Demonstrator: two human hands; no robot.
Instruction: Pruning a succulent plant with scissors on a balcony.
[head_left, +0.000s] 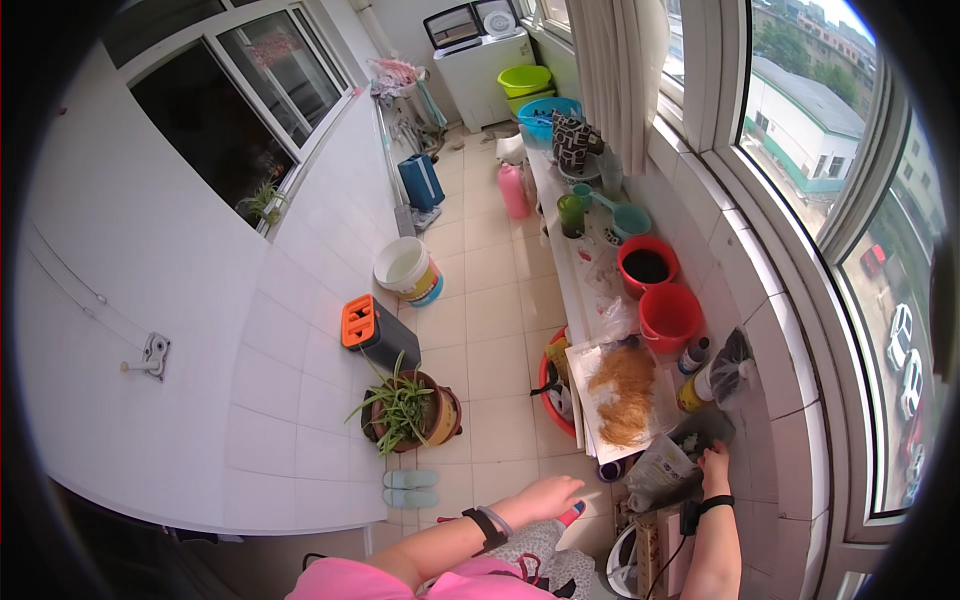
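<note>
My right hand (714, 459) is at the rim of an open dark plastic bag (701, 429); its fingertips are partly hidden, and whether they grip the bag is unclear. Small pale bits lie inside that bag. A printed, translucent plastic bag (658, 471) lies just left of it. My left hand (551, 496) hovers over the floor with its fingers stretched out and nothing held. Beyond both hands, a reddish-brown fibrous heap (624, 394) is spread on a white board (589, 375) at the near end of a long bench.
Two red buckets (670, 319) and a green dipper (630, 219) stand on the bench along the windows. A potted spider plant (405, 409), an orange-lidded dark bin (382, 330), a white bucket (409, 270) and light-blue slippers (409, 489) are on the left. Boxes (651, 551) stand near my right forearm.
</note>
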